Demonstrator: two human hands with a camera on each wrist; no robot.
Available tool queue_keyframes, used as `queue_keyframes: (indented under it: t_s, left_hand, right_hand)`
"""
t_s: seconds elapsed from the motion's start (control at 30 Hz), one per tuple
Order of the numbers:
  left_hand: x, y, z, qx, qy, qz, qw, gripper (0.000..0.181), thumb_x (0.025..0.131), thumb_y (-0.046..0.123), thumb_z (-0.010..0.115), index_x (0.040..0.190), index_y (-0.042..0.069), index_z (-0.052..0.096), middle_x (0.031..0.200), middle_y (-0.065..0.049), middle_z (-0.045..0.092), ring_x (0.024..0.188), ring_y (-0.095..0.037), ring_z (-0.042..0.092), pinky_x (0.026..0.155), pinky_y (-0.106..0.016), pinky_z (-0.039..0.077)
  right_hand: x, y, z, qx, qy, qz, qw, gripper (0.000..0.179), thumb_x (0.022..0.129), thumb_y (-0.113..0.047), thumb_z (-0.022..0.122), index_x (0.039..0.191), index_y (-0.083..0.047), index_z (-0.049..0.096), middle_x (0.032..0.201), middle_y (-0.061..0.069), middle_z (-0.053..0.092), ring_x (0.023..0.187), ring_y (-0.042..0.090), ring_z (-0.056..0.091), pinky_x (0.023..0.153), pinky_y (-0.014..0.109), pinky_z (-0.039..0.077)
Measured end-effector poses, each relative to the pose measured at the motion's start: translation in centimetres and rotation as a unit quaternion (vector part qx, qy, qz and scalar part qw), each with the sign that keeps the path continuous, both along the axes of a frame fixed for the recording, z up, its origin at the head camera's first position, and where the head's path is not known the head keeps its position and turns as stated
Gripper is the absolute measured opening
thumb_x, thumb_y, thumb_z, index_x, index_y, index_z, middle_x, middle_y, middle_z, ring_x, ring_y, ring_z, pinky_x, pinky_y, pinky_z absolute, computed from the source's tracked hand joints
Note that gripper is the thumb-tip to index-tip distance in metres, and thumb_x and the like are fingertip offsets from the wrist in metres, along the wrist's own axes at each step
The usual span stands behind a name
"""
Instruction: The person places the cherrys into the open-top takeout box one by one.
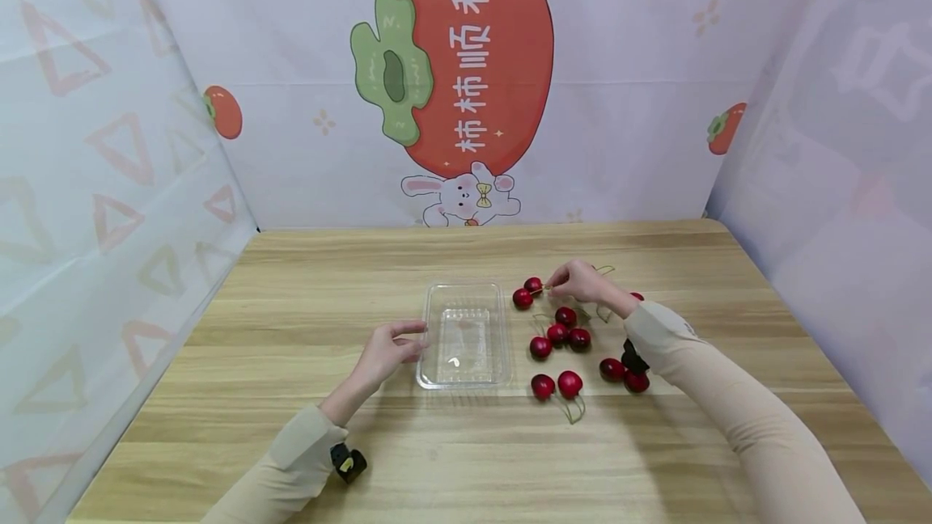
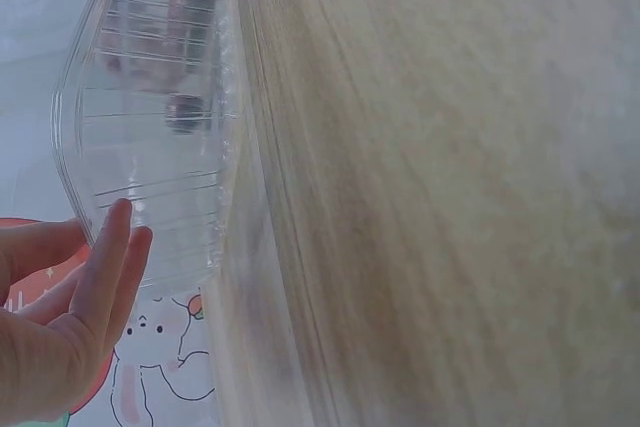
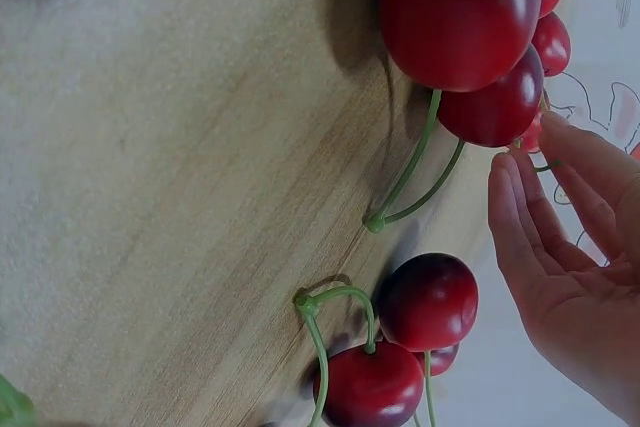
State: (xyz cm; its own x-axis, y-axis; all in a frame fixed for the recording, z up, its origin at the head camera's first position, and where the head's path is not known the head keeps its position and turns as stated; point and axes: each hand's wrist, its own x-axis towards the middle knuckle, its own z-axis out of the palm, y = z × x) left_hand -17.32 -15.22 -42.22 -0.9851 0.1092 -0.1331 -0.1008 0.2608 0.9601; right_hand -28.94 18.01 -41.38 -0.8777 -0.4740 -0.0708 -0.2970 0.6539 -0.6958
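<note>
A clear plastic container (image 1: pixel 466 385) stands on the table, its inside bare. At its left side my left hand (image 1: pixel 389 352) rests with fairly straight fingers against the wall and rim; the left wrist view shows fingertips (image 2: pixel 120 215) touching the plastic. My right hand (image 1: pixel 580 281) is beyond the container's right side. Its thumb and fingers pinch the green stem (image 1: pixel 542 289) of a pair of dark red cherries (image 1: pixel 523 298), which lie at the table surface. In the right wrist view, nearer cherries (image 3: pixel 460 12) partly hide that pair from my right hand (image 3: pixel 585 247).
Several more cherries (image 1: pixel 557 335) with green stems lie right of the container. Another pair (image 1: pixel 570 383) is nearer the front, and others (image 1: pixel 612 369) lie under my right forearm. A printed cloth (image 1: pixel 619 103) hangs behind the wooden table (image 1: pixel 328 289).
</note>
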Motion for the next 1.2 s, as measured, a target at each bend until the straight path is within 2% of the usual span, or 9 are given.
queue_keyframes:
  t_s: [0.2, 0.47, 0.73, 0.97, 1.2]
  left_hand:
    - [-0.1, 0.1, 0.0, 0.004, 0.002, 0.002, 1.0000, 0.035, 0.080, -0.007, 0.057, 0.114, -0.012, 0.052, 0.116, -0.026, 0.053, 0.089, -0.033, 0.061, 0.071, -0.033, 0.056]
    - [-0.1, 0.1, -0.1, 0.008, 0.002, 0.005, 1.0000, 0.035, 0.080, -0.006, 0.057, 0.114, -0.012, 0.052, 0.116, -0.027, 0.052, 0.089, -0.034, 0.061, 0.070, -0.034, 0.056]
    - [0.0, 0.1, 0.0, 0.002, -0.003, 0.008, 1.0000, 0.035, 0.080, -0.007, 0.056, 0.115, -0.011, 0.052, 0.117, -0.025, 0.053, 0.090, -0.033, 0.061, 0.071, -0.034, 0.056]
    - [-0.1, 0.2, -0.1, 0.002, -0.005, 0.014, 0.9999, 0.034, 0.079, -0.008, 0.057, 0.113, -0.011, 0.053, 0.115, -0.025, 0.054, 0.088, -0.032, 0.061, 0.070, -0.032, 0.056]
    - [-0.1, 0.2, -0.1, 0.009, -0.008, 0.013, 0.9998, 0.036, 0.079, -0.007, 0.056, 0.114, -0.011, 0.052, 0.117, -0.025, 0.052, 0.086, -0.032, 0.062, 0.072, -0.034, 0.056]
  right_hand:
    - [0.0, -0.1, 0.1, -0.001, 0.002, -0.007, 1.0000, 0.015, 0.080, -0.004, 0.062, 0.090, 0.005, 0.067, 0.089, 0.018, 0.066, 0.052, 0.014, 0.046, 0.043, 0.019, 0.033]
    - [-0.1, -0.3, 0.2, 0.002, 0.028, -0.016, 0.9995, 0.015, 0.081, -0.008, 0.062, 0.089, 0.003, 0.068, 0.089, 0.016, 0.066, 0.069, 0.013, 0.057, 0.058, 0.021, 0.045]
    - [-0.2, -0.2, 0.5, -0.027, 0.012, -0.030, 0.9991, 0.016, 0.082, -0.008, 0.062, 0.090, 0.005, 0.067, 0.090, 0.017, 0.066, 0.079, 0.029, 0.062, 0.058, 0.024, 0.048]
    - [0.0, -0.3, 1.0, -0.025, 0.022, -0.036, 0.9988, 0.018, 0.082, -0.009, 0.062, 0.092, 0.005, 0.067, 0.090, 0.017, 0.066, 0.080, 0.029, 0.062, 0.066, 0.033, 0.053]
    - [0.0, -0.3, 1.3, -0.035, 0.031, -0.030, 0.9985, 0.018, 0.082, -0.008, 0.062, 0.092, 0.006, 0.066, 0.089, 0.018, 0.066, 0.078, 0.031, 0.061, 0.065, 0.034, 0.053]
